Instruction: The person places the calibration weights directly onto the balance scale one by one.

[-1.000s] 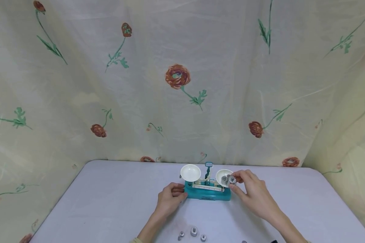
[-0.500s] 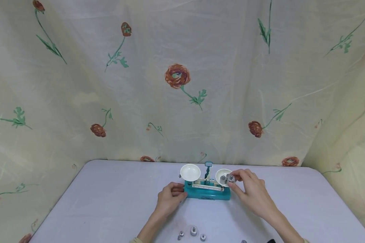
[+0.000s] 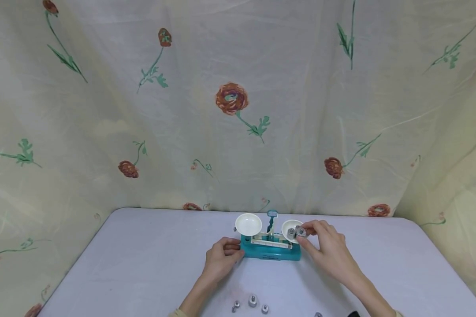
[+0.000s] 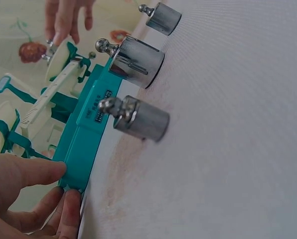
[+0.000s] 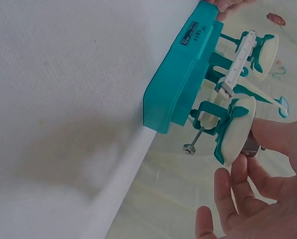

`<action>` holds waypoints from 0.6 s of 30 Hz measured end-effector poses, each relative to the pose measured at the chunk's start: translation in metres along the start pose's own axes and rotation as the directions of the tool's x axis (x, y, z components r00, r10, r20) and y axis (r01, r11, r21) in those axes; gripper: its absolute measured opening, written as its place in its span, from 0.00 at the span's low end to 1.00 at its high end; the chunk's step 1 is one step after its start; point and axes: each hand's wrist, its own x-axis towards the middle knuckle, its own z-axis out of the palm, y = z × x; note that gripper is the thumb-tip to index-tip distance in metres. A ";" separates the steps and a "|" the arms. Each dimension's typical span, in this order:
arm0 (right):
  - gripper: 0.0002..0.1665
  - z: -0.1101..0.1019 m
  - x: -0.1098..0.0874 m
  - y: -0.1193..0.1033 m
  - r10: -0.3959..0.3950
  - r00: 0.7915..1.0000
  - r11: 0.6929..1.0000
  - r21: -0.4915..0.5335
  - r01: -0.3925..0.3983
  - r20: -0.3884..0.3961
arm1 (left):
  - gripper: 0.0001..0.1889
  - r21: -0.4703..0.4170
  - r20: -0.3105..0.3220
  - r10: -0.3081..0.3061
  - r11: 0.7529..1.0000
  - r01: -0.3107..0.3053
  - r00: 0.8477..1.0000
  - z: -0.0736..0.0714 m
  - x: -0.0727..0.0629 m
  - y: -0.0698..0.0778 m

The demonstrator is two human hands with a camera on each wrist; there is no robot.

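The left pan (image 3: 248, 224) can be reached from above or over its outer side, where open table (image 3: 150, 259) runs on to the left edge. The left hand (image 3: 221, 257) blocks the left end of the scale (image 3: 270, 252). On the other side, the right hand (image 3: 329, 248), gripping a weight (image 3: 301, 232), shuts off the right pan (image 3: 286, 226) from the right; another weight (image 3: 291, 234) stands in that pan, crowding the grip. Between the pans, an upright post (image 3: 271, 222) bars a straight sideways pass. In front, bare table lies between the forearms, with loose weights (image 3: 252, 301) obstructing its near part. Behind hangs a cloth (image 3: 162, 132).
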 end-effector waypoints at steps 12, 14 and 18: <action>0.21 0.000 0.002 -0.002 0.009 1.000 1.000 0.017 -0.009 0.014 | 0.18 0.000 -0.002 0.001 1.000 -0.001 1.000 0.000 0.000 -0.002; 0.21 0.001 0.003 -0.001 0.004 1.000 1.000 0.017 -0.004 0.010 | 0.18 0.001 -0.003 -0.001 1.000 0.001 1.000 0.001 0.000 -0.002; 0.21 0.001 0.004 0.000 -0.009 1.000 1.000 0.022 0.009 -0.001 | 0.18 0.001 -0.008 -0.005 1.000 0.005 1.000 0.001 0.001 -0.002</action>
